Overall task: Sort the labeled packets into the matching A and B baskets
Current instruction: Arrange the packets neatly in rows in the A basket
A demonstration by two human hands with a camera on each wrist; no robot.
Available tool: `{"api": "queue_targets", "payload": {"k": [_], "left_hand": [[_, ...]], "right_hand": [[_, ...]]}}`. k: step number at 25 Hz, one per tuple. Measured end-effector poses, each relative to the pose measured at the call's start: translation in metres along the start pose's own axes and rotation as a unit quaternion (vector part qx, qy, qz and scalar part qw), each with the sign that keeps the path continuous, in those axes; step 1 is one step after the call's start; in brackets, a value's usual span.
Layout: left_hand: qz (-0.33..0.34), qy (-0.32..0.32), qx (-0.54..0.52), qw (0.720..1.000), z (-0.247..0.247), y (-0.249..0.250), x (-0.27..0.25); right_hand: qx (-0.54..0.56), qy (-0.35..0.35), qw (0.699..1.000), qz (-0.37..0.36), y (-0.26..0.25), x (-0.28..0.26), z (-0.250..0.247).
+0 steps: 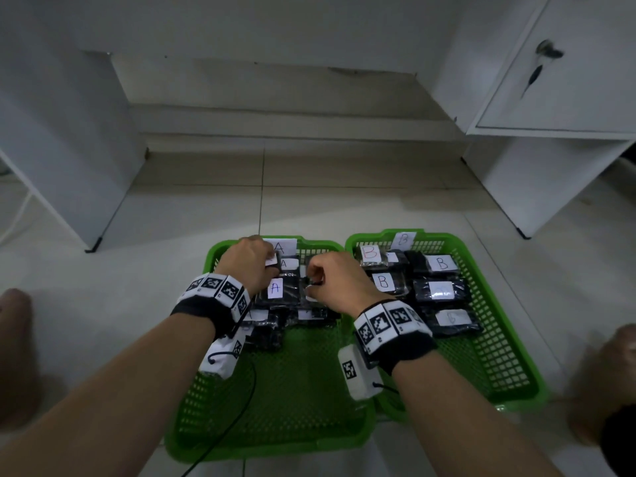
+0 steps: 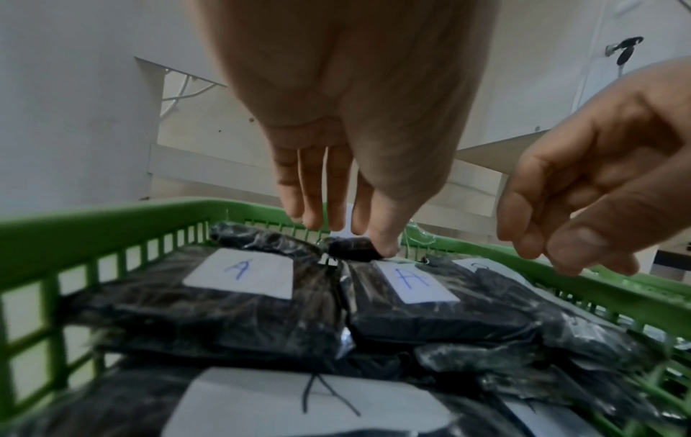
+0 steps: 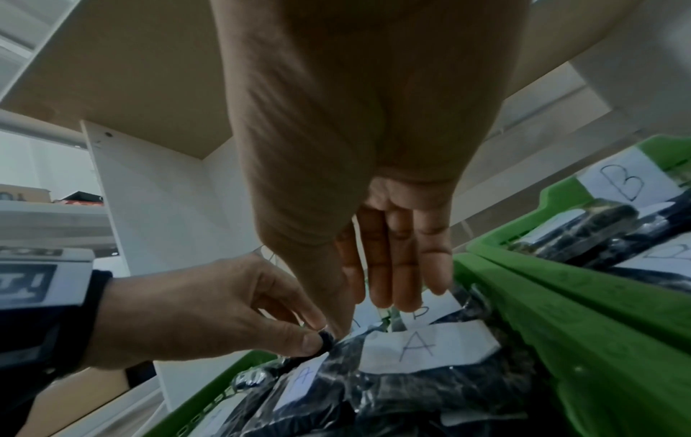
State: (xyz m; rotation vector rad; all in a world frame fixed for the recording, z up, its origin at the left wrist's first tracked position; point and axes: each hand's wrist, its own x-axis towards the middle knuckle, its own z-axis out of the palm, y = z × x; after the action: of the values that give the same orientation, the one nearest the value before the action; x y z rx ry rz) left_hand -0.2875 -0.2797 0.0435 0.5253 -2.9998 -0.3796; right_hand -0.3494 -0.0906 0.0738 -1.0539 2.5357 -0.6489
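Observation:
Two green baskets stand side by side on the floor. The A basket (image 1: 292, 390) on the left holds several black packets with A labels (image 1: 275, 289) in its far half. The B basket (image 1: 499, 356) holds several B packets (image 1: 383, 282). Both hands hang over the far part of the A basket. My left hand (image 1: 270, 266) pinches the end of a black packet (image 2: 351, 248) between thumb and fingers, beside two A packets (image 2: 243, 272). My right hand (image 1: 313, 280) hovers just to the right of it, fingers loosely curled, with nothing visible in them (image 3: 370, 316).
White cabinets flank the tiled floor, and a key (image 1: 545, 53) hangs in the right cabinet's door. A paper A tag (image 1: 284, 247) and a B tag (image 1: 403, 239) mark the baskets' far rims. A knee (image 1: 15, 339) shows at each side edge. The near halves of both baskets are bare.

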Motion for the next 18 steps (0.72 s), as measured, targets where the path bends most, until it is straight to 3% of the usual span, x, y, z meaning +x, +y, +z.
{"api": "queue_targets", "payload": {"k": [5, 12, 14, 18], "left_hand": [[-0.015, 0.030, 0.042, 0.999, -0.019, 0.006, -0.017], [-0.027, 0.024, 0.067, 0.997, -0.076, 0.020, -0.067], [-0.035, 0.009, 0.085, 0.996, -0.091, 0.025, -0.075], [-0.025, -0.068, 0.125, 0.989, -0.096, 0.042, -0.061]], "right_hand": [[-0.057, 0.010, 0.998, -0.007, -0.021, 0.000, -0.004], [-0.092, 0.021, 0.995, 0.014, -0.064, -0.027, -0.027], [-0.103, 0.041, 0.993, 0.026, -0.073, -0.040, -0.037], [-0.148, 0.044, 0.981, 0.116, -0.060, -0.043, -0.052]]}}
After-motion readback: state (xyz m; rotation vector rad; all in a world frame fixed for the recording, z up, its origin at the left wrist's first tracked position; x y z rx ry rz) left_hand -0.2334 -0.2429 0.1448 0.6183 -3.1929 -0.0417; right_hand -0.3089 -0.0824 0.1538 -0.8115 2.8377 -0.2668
